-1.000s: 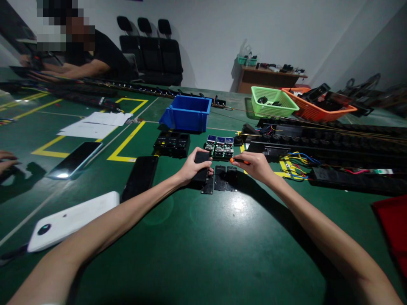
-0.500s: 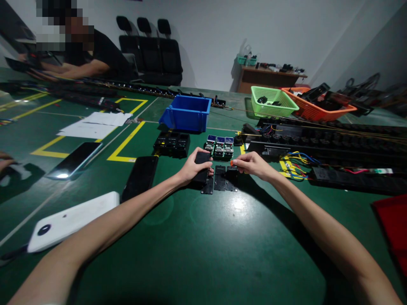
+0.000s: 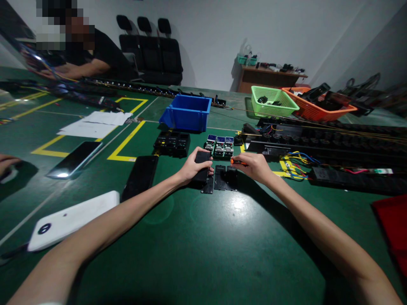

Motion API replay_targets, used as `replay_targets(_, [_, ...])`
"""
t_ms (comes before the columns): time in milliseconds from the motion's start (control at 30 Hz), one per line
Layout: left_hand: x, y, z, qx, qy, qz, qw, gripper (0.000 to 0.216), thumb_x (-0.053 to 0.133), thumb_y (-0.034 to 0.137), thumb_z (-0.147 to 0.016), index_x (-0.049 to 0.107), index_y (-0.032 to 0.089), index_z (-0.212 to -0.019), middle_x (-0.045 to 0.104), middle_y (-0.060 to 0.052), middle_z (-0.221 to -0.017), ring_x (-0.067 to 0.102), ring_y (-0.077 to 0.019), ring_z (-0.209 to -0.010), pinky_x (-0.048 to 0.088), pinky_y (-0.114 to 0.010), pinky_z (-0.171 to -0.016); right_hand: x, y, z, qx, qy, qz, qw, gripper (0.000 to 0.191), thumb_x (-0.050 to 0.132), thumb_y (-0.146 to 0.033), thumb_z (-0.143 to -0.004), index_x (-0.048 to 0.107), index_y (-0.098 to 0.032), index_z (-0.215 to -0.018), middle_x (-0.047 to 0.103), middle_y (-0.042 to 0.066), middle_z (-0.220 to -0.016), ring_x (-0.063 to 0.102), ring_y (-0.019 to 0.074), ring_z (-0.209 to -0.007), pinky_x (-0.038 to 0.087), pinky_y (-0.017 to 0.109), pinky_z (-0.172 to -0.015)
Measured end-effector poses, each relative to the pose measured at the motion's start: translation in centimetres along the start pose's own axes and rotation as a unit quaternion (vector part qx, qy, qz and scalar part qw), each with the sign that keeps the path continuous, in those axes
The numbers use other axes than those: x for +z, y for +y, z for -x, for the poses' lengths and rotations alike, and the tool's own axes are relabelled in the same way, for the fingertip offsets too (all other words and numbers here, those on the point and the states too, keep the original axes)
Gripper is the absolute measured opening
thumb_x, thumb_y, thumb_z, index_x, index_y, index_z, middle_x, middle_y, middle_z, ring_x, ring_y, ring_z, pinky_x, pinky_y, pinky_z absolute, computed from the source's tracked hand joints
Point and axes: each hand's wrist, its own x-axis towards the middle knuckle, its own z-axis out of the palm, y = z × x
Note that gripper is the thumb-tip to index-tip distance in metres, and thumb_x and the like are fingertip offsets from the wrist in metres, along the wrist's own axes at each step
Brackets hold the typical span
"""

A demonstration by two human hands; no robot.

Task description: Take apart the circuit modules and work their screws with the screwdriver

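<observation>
My left hand is wrapped round a black box-shaped housing, thumb along its near side. Between the closed fingers of my right hand is a slim orange-and-black tool, its kind partly hidden by the fingers. Just behind both hands stand three small circuit boards with blue-topped parts. Flat black plates lie on the green table between the hands, the leftmost partly covered by the housing. Left of my left hand are a black housing block with several openings and a dark flat device.
A blue bin stands behind the boards. Green and orange baskets sit at the back right, before long black wired strips. Leftward lie a phone, a white device and papers. A person works at far left.
My right hand has turned, and more of the orange-and-black tool shows in its fingers. My left hand stays on the housing. At far left, the other person's hands and wires have moved.
</observation>
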Motion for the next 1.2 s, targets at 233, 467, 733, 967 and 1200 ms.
replay_targets(233, [0.1, -0.1, 0.0, 0.004, 0.006, -0.009, 1.000, 0.050, 0.078, 0.029, -0.068, 0.044, 0.022, -0.105, 0.061, -0.003, -0.105, 0.067, -0.0111, -0.064, 0.061, -0.035, -0.063, -0.6, -0.4, -0.6, 0.065, -0.062, -0.122, 0.988, 0.033, 0.058, -0.047, -0.087, 0.070, -0.016, -0.090, 0.069, 0.006, -0.075, 0.058, 0.0147, -0.064, 0.039, 0.025, -0.060])
replay_targets(467, [0.1, 0.0, 0.1, -0.007, 0.001, -0.017, 1.000, 0.051, 0.078, 0.029, -0.067, 0.045, 0.022, -0.106, 0.062, -0.004, -0.106, 0.068, -0.0127, -0.065, 0.061, -0.036, -0.064, -1.2, -1.3, -1.1, 0.215, -0.172, -0.329, 0.903, 0.043, 0.054, -0.055, -0.085, 0.063, -0.014, -0.078, 0.057, -0.001, -0.056, 0.035, 0.0060, -0.041, 0.023, 0.022, -0.041])
replay_targets(733, [0.0, -0.3, -0.1, 0.005, 0.002, -0.008, 1.000, 0.050, 0.077, 0.028, -0.069, 0.044, 0.022, -0.106, 0.061, -0.004, -0.106, 0.068, -0.0117, -0.064, 0.061, -0.036, -0.063, -0.4, -0.3, -0.6, 0.029, -0.001, -0.069, 0.997, 0.025, 0.067, -0.041, -0.081, 0.068, -0.018, -0.092, 0.069, 0.007, -0.086, 0.061, 0.0179, -0.076, 0.044, 0.028, -0.068])
replay_targets(967, [-0.1, -0.2, -0.1, 0.005, 0.003, 0.003, 1.000, 0.050, 0.076, 0.027, -0.070, 0.044, 0.022, -0.107, 0.060, -0.004, -0.106, 0.068, -0.0121, -0.064, 0.061, -0.037, -0.064, -0.5, -0.4, -0.1, -0.025, -0.017, 0.053, 0.998, 0.030, 0.052, -0.043, -0.092, 0.070, -0.020, -0.100, 0.072, 0.010, -0.090, 0.063, 0.0212, -0.081, 0.042, 0.031, -0.071])
replay_targets(1200, [0.2, -0.1, 0.2, 0.006, 0.008, -0.014, 1.000, 0.049, 0.077, 0.027, -0.069, 0.045, 0.022, -0.105, 0.061, -0.004, -0.106, 0.068, -0.0122, -0.064, 0.061, -0.035, -0.063, -1.1, -0.9, -0.8, 0.097, -0.083, -0.179, 0.975, 0.035, 0.058, -0.050, -0.086, 0.067, -0.016, -0.084, 0.066, 0.004, -0.071, 0.057, 0.0139, -0.062, 0.038, 0.025, -0.058])
